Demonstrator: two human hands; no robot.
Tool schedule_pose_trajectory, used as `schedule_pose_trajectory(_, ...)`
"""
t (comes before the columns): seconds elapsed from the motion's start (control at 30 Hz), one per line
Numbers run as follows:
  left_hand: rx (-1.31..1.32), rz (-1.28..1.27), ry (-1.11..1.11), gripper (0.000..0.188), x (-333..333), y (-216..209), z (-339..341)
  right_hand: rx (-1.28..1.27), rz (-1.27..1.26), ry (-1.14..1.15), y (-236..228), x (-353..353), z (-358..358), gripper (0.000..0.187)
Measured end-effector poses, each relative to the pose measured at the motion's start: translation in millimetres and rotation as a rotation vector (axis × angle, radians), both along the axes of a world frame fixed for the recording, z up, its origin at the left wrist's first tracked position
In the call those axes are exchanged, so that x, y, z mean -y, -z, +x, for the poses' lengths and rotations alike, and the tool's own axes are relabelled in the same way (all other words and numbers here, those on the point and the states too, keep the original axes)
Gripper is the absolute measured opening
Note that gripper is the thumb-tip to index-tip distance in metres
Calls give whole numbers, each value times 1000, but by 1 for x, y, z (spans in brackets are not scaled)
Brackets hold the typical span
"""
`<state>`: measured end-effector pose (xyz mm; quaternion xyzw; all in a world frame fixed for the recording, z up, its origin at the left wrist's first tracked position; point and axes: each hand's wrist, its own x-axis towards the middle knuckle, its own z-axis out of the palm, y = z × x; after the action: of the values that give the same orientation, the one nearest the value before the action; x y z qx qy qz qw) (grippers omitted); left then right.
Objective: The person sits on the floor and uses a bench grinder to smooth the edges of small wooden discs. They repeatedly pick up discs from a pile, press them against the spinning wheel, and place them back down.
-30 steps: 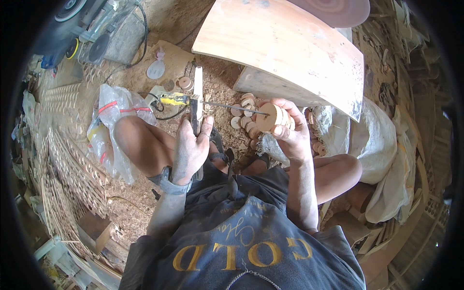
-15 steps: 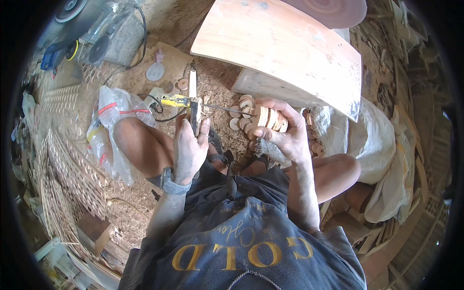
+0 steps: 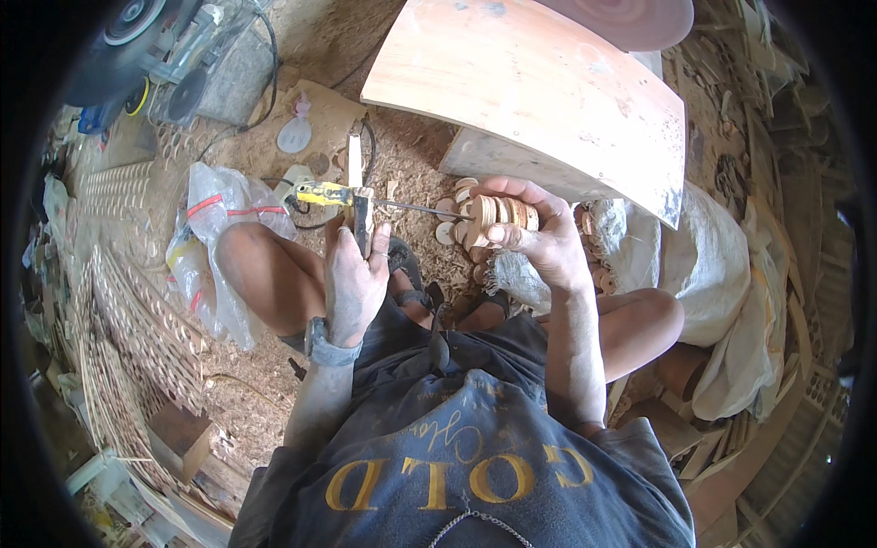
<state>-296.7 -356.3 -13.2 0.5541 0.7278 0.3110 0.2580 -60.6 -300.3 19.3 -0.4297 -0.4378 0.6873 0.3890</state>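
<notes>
My left hand (image 3: 357,290) is closed around a wooden piece (image 3: 355,163) that stands crosswise to a yellow-and-black tool body (image 3: 324,194). From there a thin metal rod (image 3: 418,209) runs right to a short stack of round wooden discs (image 3: 501,216). Fingers and thumb of my right hand (image 3: 551,245) are wrapped round that stack, whose edges look brown in places. How far the rod enters the discs is hidden. More loose discs (image 3: 445,233) lie on the floor just beyond and below the stack.
A tilted plywood board (image 3: 530,91) stands ahead, under a large round disc (image 3: 630,20). White sacks (image 3: 703,274) lie at right. Plastic bags (image 3: 228,210), a black cable (image 3: 274,64) and perforated wood strips (image 3: 128,320) are at left. Shavings (image 3: 247,393) cover the floor.
Both the wooden piece with the tool and the disc stack have shifted slightly left. The stack has turned a little in my right hand, and my left hand has tilted.
</notes>
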Motion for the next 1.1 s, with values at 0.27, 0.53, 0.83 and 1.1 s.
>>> schedule_pose_trajectory(0.27,131,10,-1,40,0,12,3,228,269,103,2,1,-17,89)
schedule_pose_trajectory(0.53,-44,75,-46,32,6,30,2,229,190,95,10,-7,-25,68)
schedule_pose_trajectory(0.83,229,-64,-79,43,10,32,-1,183,144,-81,21,-11,-21,58)
schedule_pose_trajectory(1.1,159,-88,-104,41,7,33,4,-11,-42,294,25,-8,-53,57)
